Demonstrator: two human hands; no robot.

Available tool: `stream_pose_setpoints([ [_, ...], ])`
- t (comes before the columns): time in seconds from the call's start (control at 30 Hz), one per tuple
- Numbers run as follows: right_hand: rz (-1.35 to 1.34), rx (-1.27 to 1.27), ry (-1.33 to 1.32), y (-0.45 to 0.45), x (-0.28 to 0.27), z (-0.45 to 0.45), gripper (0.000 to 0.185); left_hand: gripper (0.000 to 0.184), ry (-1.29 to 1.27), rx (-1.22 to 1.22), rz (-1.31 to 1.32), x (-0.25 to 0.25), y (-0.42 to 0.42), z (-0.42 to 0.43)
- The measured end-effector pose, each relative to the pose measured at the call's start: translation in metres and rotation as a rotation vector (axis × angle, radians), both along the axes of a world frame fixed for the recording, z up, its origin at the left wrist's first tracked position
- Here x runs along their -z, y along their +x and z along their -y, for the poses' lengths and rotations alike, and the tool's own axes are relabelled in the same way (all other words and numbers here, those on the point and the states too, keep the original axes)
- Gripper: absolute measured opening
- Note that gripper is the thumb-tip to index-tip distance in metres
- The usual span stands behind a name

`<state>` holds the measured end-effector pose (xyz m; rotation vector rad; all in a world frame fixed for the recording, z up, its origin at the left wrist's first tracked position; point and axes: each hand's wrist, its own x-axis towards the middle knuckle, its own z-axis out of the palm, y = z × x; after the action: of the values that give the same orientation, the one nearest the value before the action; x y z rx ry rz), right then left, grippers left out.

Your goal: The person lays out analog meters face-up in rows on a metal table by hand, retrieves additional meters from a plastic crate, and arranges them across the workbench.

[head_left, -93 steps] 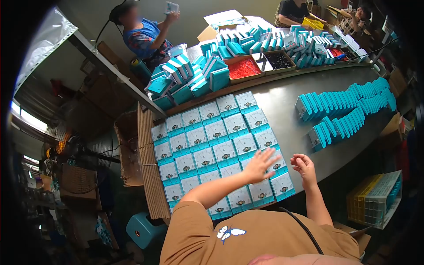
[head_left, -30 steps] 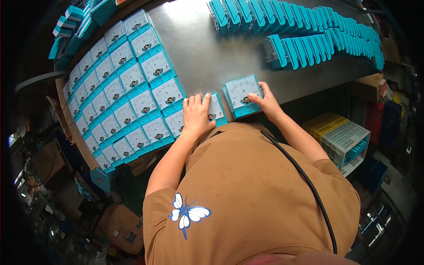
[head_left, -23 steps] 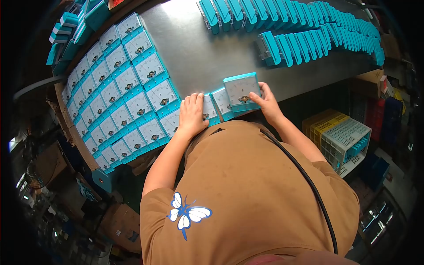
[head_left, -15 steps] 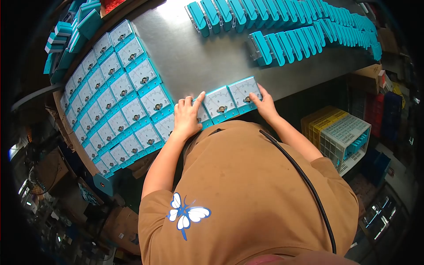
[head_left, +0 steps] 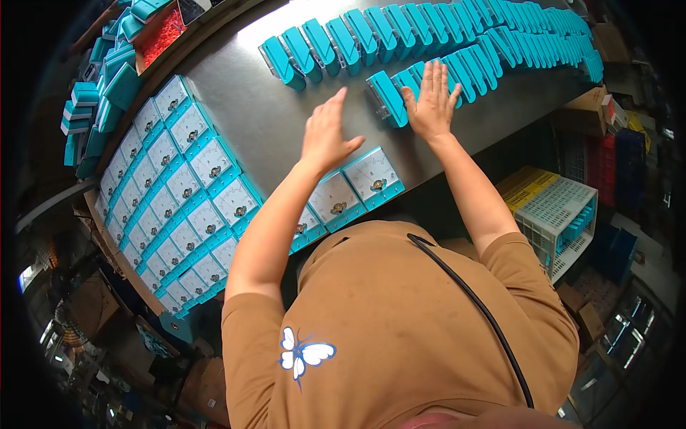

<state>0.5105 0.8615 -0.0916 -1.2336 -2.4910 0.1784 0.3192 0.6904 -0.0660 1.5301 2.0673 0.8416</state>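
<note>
My left hand point(head_left: 330, 134) is in the air over the metal table, thumb apart from the fingers and nothing held. Just below it, face-up panel meters point(head_left: 371, 171) with white dials and turquoise housings run along the front edge; my left forearm hides part of that row. My right hand point(head_left: 431, 106), fingers stretched out, is over the near row of turquoise meters point(head_left: 386, 99) standing on edge. Whether it touches them I cannot tell. Behind lies a second row of upright meters point(head_left: 346, 44).
A large block of face-up meters point(head_left: 187, 184) covers the table's left side. Beyond it are piled turquoise housings point(head_left: 118, 89) and a box of small red parts point(head_left: 162, 37). A white-and-yellow plastic crate point(head_left: 550, 214) stands low at the right, below the metal table point(head_left: 236, 86).
Both hands have left the face-up meters along the front edge. My right hand has reached forward to the near upright row; my left has lifted and moved forward. The camera view has shifted.
</note>
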Motion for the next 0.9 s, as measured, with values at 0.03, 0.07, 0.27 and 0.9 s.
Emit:
stream_pose_setpoints([
  [0.03,0.007,-0.012,-0.010,-0.007,-0.003,-0.001,0.074,0.106,0.014,-0.011,-0.017,-0.001,0.009,-0.024],
  [0.07,0.015,-0.025,-0.021,-0.012,-0.004,-0.004,0.074,0.107,-0.011,-0.016,-0.021,0.001,0.018,-0.043],
  [0.27,0.025,0.010,-0.034,-0.011,-0.006,-0.009,0.096,0.090,0.132,-0.244,0.067,0.017,0.017,-0.033],
  [0.9,-0.387,-0.111,-1.231,-0.107,-0.011,0.143,0.065,0.100,-0.557,0.063,-0.389,-0.014,-0.088,0.132],
])
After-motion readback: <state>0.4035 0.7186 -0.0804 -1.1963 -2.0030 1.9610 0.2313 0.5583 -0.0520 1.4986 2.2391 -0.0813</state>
